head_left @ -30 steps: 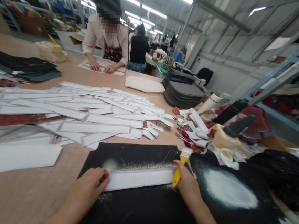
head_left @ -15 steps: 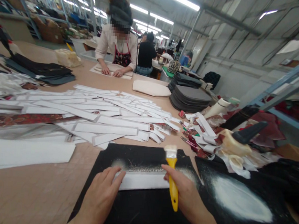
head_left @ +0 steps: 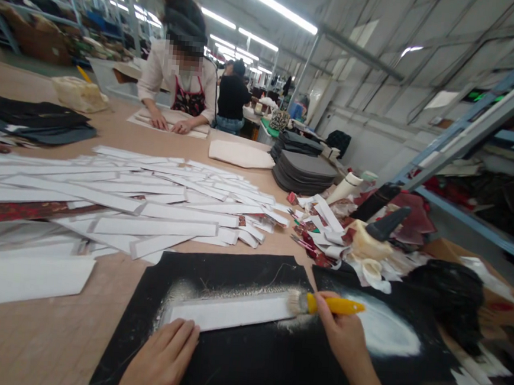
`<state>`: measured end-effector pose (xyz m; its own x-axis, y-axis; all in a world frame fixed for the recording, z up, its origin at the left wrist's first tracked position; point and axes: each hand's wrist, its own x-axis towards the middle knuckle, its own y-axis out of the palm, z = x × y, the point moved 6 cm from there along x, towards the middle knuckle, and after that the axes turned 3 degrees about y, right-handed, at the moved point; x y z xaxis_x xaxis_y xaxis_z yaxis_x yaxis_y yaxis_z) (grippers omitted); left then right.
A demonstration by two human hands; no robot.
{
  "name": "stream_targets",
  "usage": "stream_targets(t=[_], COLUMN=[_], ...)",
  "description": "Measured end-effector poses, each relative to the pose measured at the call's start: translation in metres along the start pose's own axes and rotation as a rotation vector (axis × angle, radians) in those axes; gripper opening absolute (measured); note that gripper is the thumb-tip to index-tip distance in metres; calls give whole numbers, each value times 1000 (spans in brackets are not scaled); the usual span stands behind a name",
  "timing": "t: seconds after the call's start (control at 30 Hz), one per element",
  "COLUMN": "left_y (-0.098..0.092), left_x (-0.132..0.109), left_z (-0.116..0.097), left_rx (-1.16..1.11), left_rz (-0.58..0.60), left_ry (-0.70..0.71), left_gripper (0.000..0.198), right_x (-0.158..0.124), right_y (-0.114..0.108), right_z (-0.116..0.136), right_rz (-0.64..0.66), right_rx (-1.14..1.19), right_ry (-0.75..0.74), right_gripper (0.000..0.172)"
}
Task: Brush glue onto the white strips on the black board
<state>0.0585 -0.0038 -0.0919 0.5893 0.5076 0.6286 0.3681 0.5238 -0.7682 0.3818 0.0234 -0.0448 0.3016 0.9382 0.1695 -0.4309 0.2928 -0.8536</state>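
A white strip [head_left: 238, 312] with a grey border lies on a black sheet [head_left: 238, 366] in front of me. My left hand [head_left: 162, 351] rests on the strip's left end, fingers stretched out flat. In my right hand [head_left: 346, 333] is a paintbrush [head_left: 339, 306] with a yellow handle, held nearly level. Its pale bristles touch the strip's right end. Whitish residue marks the black sheet along the strip's far edge. Right of that, a smeared white patch [head_left: 389, 327] covers part of a second black surface.
Many similar white strips [head_left: 156, 226] lie heaped beyond the sheet. At the right are scraps, a crusted container [head_left: 366, 242] and a black plastic bag [head_left: 447, 290]. Dark stacked panels [head_left: 303, 173] stand farther back. Across the table a person [head_left: 179, 85] works on pale fabric.
The brush has swung from upright to level, and its bristles have come down onto the strip's right end. My left hand has settled flat on the left end. The view has turned right.
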Motion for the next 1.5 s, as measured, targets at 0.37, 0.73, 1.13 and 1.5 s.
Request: stream_targets(t=[0.37, 0.73, 1.13, 1.5], left_y=[26, 50, 35, 69], left_x=[4, 10, 15, 110], left_z=[-35, -46, -45, -83], left_rx=[-38, -72, -76, -305], left_rz=[151, 259, 277, 407], left_ry=[-136, -83, -100, -7], left_gripper=[30, 25, 24, 9], right_x=[8, -17, 19, 10], right_y=[35, 123, 93, -39], right_z=[99, 266, 175, -3], right_rz=[124, 398, 395, -144], right_rx=[113, 23, -213, -132], right_ry=[-393, -1047, -632, -95], right_gripper=[33, 19, 26, 45])
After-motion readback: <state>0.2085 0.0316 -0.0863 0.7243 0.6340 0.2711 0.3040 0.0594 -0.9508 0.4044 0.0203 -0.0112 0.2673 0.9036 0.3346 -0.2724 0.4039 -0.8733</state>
